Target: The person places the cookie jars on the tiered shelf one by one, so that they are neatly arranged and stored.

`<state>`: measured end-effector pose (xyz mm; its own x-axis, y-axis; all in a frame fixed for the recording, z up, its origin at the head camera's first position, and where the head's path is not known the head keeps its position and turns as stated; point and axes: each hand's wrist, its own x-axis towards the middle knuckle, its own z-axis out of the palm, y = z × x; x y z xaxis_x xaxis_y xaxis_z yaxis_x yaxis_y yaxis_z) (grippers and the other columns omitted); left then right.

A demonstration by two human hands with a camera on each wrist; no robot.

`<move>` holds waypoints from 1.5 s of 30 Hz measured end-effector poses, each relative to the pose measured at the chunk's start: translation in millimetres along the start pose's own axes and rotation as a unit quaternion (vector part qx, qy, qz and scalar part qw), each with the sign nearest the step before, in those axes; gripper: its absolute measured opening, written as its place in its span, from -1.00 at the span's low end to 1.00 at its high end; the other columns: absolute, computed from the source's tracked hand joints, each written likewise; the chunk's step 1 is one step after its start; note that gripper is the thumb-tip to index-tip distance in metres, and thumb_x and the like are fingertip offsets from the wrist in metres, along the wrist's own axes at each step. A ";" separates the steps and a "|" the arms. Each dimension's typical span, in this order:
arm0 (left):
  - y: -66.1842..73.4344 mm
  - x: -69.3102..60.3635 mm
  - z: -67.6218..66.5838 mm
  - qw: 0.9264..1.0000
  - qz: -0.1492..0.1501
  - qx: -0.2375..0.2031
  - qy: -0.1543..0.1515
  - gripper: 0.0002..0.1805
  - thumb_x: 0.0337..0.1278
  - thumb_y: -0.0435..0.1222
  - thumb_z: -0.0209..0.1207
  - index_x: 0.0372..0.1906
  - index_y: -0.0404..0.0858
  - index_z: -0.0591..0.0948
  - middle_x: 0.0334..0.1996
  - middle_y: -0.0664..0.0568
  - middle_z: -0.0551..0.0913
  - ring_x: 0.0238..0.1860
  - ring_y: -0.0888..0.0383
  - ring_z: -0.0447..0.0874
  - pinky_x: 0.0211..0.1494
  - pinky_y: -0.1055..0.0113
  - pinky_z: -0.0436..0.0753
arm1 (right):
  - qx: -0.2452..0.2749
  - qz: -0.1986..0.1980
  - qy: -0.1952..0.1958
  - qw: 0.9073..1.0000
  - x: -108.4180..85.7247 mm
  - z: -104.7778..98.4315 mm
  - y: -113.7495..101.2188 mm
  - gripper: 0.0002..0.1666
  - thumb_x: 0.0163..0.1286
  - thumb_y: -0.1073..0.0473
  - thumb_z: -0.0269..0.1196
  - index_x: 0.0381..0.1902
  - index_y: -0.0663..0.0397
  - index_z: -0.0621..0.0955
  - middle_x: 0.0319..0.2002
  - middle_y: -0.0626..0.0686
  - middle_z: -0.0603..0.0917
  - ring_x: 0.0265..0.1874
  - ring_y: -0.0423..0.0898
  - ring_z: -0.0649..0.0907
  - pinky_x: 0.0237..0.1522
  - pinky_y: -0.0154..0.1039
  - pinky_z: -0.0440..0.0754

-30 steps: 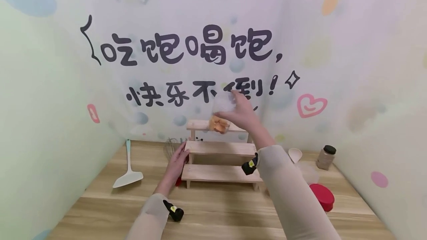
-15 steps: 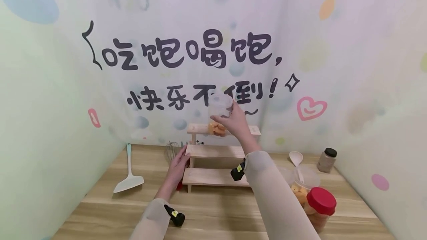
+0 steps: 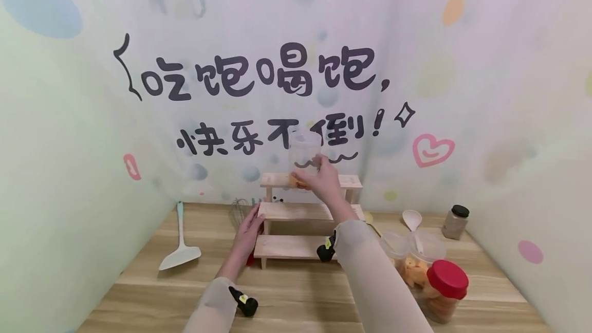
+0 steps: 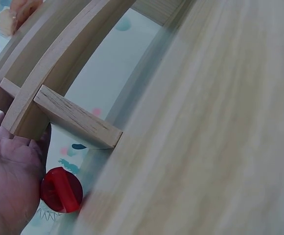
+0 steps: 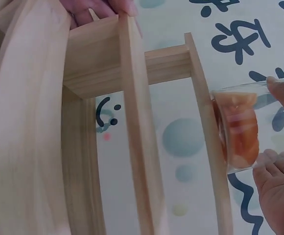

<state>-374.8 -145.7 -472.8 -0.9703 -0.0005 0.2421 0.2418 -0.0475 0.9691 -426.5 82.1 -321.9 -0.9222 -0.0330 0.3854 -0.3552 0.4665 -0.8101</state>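
Note:
A three-step wooden rack (image 3: 296, 211) stands on the table near the back wall. My left hand (image 3: 246, 235) grips its left end; in the left wrist view the palm (image 4: 14, 181) lies by the shelf ends, with some fingers hidden behind the wood. On the top step is a clear jar (image 3: 305, 149) with orange pieces at the bottom. My right hand (image 3: 322, 181) holds the jar between thumb and fingers. In the right wrist view the jar's orange contents (image 5: 242, 129) lie against the top board, the base appearing to touch it.
A white spatula (image 3: 180, 251) lies at left and a whisk (image 3: 239, 209) behind my left hand. To the right are a red-lidded jar (image 3: 446, 287), lidded clear containers (image 3: 427, 245), a white spoon (image 3: 411, 218) and a black-lidded jar (image 3: 456, 222). A red round object (image 4: 61, 190) sits beside the rack.
My right hand has come down with the jar from above the top step onto it, then slid lower along the jar. The left hand stays at the rack's left end.

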 end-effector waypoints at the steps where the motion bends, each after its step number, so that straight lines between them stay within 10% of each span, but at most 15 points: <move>1: 0.0 -0.7 -0.3 1.000 -0.001 0.003 0.000 -0.30 0.51 0.00 0.05 0.59 -0.13 0.18 0.55 -0.15 0.15 0.50 -0.15 0.19 0.49 -0.05 0.26 | 0.000 -0.003 0.000 1.000 -0.8 1.5 2.3 0.10 0.08 -0.26 0.53 0.40 0.14 0.33 0.34 0.20 0.49 0.34 0.16 0.46 0.32 0.08 0.47; 30: 0.7 -2.3 0.1 1.000 -0.008 0.012 0.004 -0.28 0.50 0.02 0.05 0.59 -0.13 0.16 0.55 -0.17 0.15 0.48 -0.18 0.23 0.48 -0.07 0.27 | -0.037 -0.010 -0.027 0.999 -13.5 11.8 16.0 0.10 0.31 -0.19 0.40 0.55 0.23 0.16 0.38 0.35 0.41 0.26 0.16 0.55 0.25 0.02 0.56; 45: 1.8 -1.0 0.1 1.000 -0.001 0.010 -0.004 -0.28 0.51 -0.01 0.05 0.59 -0.18 0.15 0.53 -0.22 0.17 0.46 -0.21 0.24 0.48 -0.07 0.28 | -0.074 -0.059 0.006 0.996 -33.9 -37.3 -2.0 0.01 0.40 -0.34 0.19 0.61 -0.07 0.11 0.56 0.13 0.18 0.51 0.14 0.20 0.49 0.14 0.16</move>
<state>-373.4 -145.7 -471.3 -0.9709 0.0075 0.2395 0.2392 -0.0284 0.9706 -388.7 115.3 -316.8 -0.8729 -0.0860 0.4802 -0.4346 0.5844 -0.6853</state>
